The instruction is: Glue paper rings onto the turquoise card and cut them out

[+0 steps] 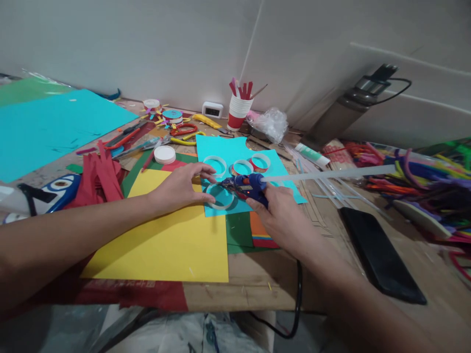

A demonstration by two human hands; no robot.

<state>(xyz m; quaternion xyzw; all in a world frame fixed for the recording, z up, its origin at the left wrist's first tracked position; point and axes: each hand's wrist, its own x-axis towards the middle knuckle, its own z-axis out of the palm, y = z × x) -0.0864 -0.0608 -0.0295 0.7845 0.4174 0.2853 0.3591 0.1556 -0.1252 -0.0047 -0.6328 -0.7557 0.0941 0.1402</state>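
My right hand (281, 211) grips a blue hot glue gun (253, 187), with a long translucent glue stick (331, 173) jutting from its back. Its dark nozzle points left, over a white paper ring (223, 208) on a turquoise sheet (239, 145). To the left of that ring is my left hand (184, 185), thumb and fingers apart. The thumb tip lies at the ring's edge; whether it presses on it I cannot tell. Further back on the sheet stand another white ring (217, 158) and two rings with red patterned outsides, one (243, 163) beside the other (260, 156).
Yellow paper (172, 245) lies under my left forearm. A black phone (380, 255), glue sticks (336, 191) and coloured pipe cleaners (434, 171) are at right. Scissors (184, 129), a yellow cutter (206, 120), paper cups (238, 112) and a bottle (342, 110) stand behind. The gun's black cord (299, 294) hangs over the front edge.
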